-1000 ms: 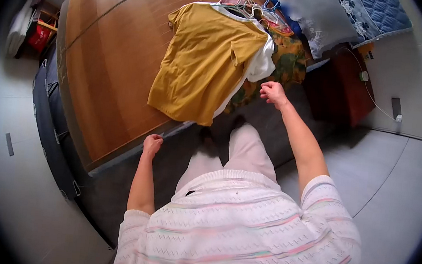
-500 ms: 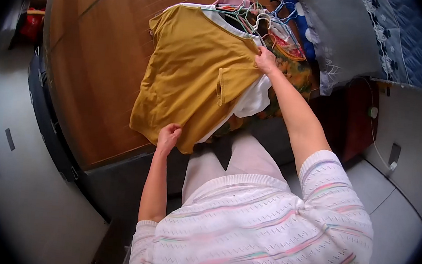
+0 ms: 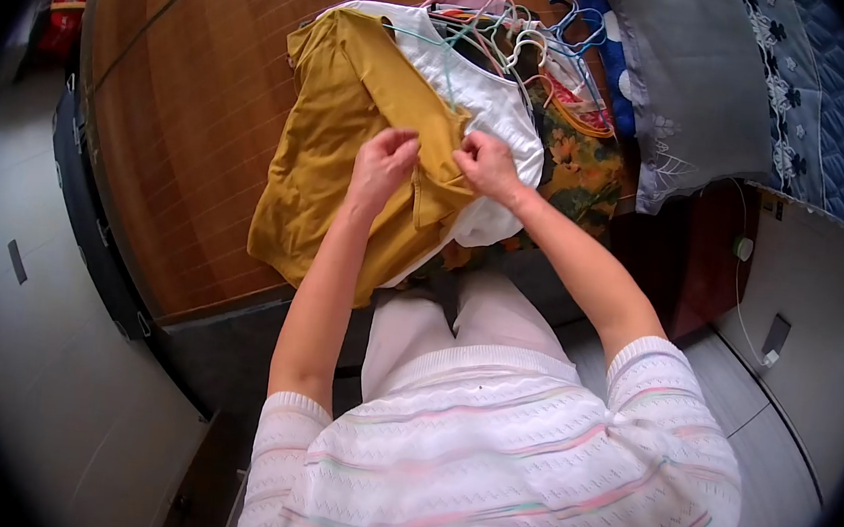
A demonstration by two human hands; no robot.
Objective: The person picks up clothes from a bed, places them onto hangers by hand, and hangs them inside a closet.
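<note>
At the far left of your view, a dark recess held something red [image 3: 62,23], too blurred to name. The mustard-yellow short-sleeved shirt [image 3: 321,154] lay in front of you near the edge of the brown mat-covered bed [image 3: 186,92], its upper part on your right side folded back on itself towards the middle. Its left portion lay spread in loose wrinkles, and its hem reached the bed's near edge. The fold left much of a white shirt [image 3: 500,120] showing beneath it, and a teal hanger [image 3: 448,70] stood out against the white cloth by the fold. To the right lay a dark floral garment [image 3: 586,172], with blue hangers [image 3: 573,34] and a white hanger [image 3: 530,40] bunched above it, close to a grey pillow [image 3: 698,97] and a blue polka-dot cloth [image 3: 616,55]. Your right hand [image 3: 488,166] was closed in a pinch on the folded part of the mustard-yellow short-sleeved shirt, at its right side. Your left hand [image 3: 383,167] was curled nearly closed over the middle of the same shirt, its fingertips facing your right hand with a narrow gap between the two; whether it had any fabric between its fingers, you could not tell.
</note>
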